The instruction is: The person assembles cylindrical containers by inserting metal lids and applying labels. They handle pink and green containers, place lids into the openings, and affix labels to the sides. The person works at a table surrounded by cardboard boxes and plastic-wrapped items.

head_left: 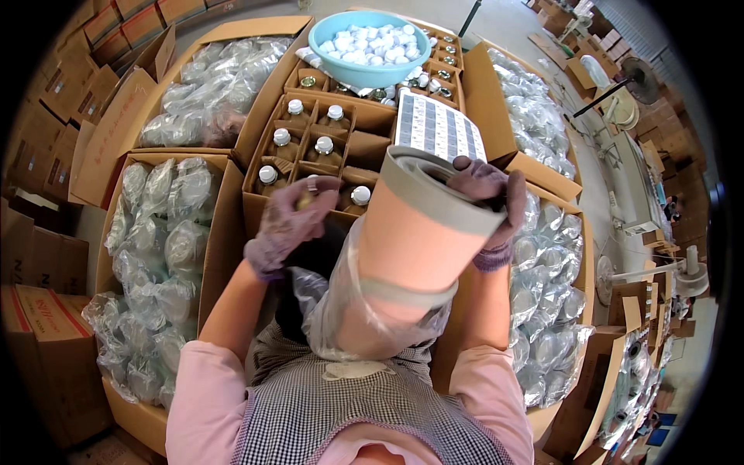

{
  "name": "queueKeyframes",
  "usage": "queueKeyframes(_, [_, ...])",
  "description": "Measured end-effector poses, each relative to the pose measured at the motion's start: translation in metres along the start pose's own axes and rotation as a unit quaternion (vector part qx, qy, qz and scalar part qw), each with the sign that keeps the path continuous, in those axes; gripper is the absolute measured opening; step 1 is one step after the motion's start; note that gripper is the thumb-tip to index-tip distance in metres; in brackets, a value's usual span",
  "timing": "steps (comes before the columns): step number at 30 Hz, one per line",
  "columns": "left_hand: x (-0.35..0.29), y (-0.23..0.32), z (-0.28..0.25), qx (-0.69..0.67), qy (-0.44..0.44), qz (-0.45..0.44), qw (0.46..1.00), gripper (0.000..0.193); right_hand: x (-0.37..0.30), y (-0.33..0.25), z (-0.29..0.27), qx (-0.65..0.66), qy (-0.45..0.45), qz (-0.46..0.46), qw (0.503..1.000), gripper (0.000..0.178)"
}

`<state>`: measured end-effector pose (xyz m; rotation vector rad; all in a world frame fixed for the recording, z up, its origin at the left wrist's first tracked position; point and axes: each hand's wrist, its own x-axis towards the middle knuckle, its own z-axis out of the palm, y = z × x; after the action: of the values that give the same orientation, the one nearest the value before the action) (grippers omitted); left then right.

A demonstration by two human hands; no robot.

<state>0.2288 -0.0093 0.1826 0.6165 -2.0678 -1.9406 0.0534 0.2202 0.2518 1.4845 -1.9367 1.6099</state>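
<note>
My right hand [492, 194], in a purple-grey glove, grips the upper rim of a large peach-coloured cylinder [426, 232] with grey bands; its fingers reach into the open top. The cylinder's exact kind is unclear. Thin clear plastic [349, 310] wraps its lower part, which tilts toward my lap. My left hand [298, 221], gloved alike, hovers at the near edge of a divided carton [364, 147]. Its fingers are bent but apart, and no held thing shows. Behind them stands a white-capped bottle [312, 184], partly hidden, among several similar bottles.
A blue basin [369, 74] of white caps sits on another divided carton beyond. A printed sheet [440, 128] lies right of the bottles. Cartons of plastic-wrapped glassware [174, 256] flank me on both sides. Stacked boxes [62, 333] line the left; a standing fan [639, 81] is far right.
</note>
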Motion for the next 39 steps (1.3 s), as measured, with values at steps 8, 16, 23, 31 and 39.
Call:
queueKeyframes(8, [-0.018,0.016,0.010,0.173,-0.223,0.120,0.952,0.049,-0.033,0.061,-0.003,0.383,0.044,0.267,0.883,0.048])
queueKeyframes(16, [-0.106,0.028,0.040,0.317,-0.014,0.215,0.924,0.037,0.015,0.002,-0.021,0.154,-0.074,0.264,0.949,0.064])
queueKeyframes(23, [-0.110,0.054,0.038,0.356,-0.087,0.205,0.907,0.042,-0.001,-0.014,0.009,0.037,-0.016,0.233,0.972,0.057])
queueKeyframes(31, [-0.021,0.054,0.030,0.261,0.070,0.407,0.872,0.018,-0.010,0.005,0.016,0.202,0.061,0.248,0.946,0.049])
queueKeyframes(39, [-0.018,0.060,0.052,0.332,0.066,0.433,0.835,0.013,-0.010,-0.001,0.013,0.143,0.061,0.262,0.952,0.047])
